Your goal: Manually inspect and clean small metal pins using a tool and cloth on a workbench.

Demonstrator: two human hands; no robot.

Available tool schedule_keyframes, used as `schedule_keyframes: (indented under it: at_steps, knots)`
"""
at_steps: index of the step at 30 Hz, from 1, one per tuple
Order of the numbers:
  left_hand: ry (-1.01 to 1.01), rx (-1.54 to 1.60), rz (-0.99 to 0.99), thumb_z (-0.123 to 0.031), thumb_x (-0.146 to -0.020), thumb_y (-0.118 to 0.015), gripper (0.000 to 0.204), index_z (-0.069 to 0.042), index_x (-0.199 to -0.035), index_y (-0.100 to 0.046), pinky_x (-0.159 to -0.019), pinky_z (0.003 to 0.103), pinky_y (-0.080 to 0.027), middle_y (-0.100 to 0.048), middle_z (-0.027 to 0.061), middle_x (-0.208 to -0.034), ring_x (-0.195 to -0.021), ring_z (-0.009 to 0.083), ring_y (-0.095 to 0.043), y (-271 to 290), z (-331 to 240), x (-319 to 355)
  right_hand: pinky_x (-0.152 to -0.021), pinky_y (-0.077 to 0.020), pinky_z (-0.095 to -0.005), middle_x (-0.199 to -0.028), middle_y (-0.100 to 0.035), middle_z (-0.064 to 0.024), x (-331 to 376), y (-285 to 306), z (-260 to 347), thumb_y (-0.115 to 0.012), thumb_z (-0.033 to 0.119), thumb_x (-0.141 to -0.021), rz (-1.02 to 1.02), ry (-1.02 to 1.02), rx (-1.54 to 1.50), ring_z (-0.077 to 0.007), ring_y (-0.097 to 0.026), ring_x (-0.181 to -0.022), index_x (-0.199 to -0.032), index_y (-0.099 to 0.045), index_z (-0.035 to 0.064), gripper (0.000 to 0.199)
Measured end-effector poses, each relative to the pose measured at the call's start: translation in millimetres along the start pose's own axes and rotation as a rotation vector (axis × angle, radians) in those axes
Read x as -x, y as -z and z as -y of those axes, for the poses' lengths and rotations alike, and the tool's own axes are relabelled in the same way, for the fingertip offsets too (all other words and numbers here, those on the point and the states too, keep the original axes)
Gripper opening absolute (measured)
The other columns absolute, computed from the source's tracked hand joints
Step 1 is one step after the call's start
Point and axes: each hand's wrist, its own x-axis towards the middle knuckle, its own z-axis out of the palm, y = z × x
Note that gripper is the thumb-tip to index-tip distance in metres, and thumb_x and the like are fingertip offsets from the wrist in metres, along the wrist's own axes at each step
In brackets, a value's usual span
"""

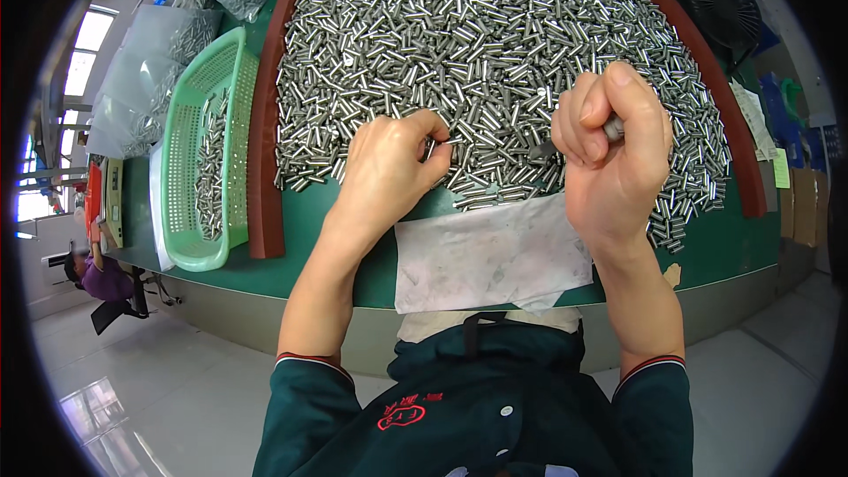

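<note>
A wide heap of short, shiny metal pins point(459, 44) covers the green tabletop in front of me. My left hand point(384, 159) rests at the near edge of the heap, its fingers curled in and thumb close to the forefinger. Whatever may lie between those fingertips is hidden. My right hand point(618, 137) is raised over the right part of the heap, closed in a fist around a grey rod-like thing point(614, 128). One blunt end of it shows inside the curled fingers. A dark tip point(542, 150) appears left of the fist; whether it belongs to the rod I cannot tell.
Red-brown rails point(268, 141) border the heap. A stained whitish cloth point(490, 256) lies at the table's front edge. To the left stand a green plastic basket point(199, 252) with some pins and clear bags point(146, 79) of pins. A black fan point(723, 4) is at far right.
</note>
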Motion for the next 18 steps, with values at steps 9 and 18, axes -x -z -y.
schedule_keyframes:
  at_steps: [9,18]
  knots:
    - [0.398,1.611,0.297,-0.003,-0.079,-0.05,0.004,-0.006,-0.076,-0.052,-0.039,0.014,-0.023,-0.056,0.0088,-0.074,-0.046,0.0014,-0.03,11.2,15.2,-4.8,-0.037,-0.0224,-0.0182,-0.051,-0.041,0.0,-0.5,-1.4,1.6,-0.044,0.011,-0.083,-0.019,0.002,-0.017,-0.0027,-0.028,-0.041,-0.057,-0.044,0.003,0.027]
    - [0.392,1.378,0.189,-0.002,-0.083,-0.049,0.015,-0.001,-0.097,-0.053,-0.04,0.014,-0.023,-0.056,0.0078,-0.079,-0.047,0.0004,-0.03,0.8,7.6,-4.8,-0.038,-0.0221,-0.018,-0.052,-0.041,-0.0001,-1.4,0.6,3.6,-0.044,0.011,-0.083,-0.01,0.011,-0.014,-0.0027,-0.028,-0.042,-0.057,-0.043,0.0031,0.027]
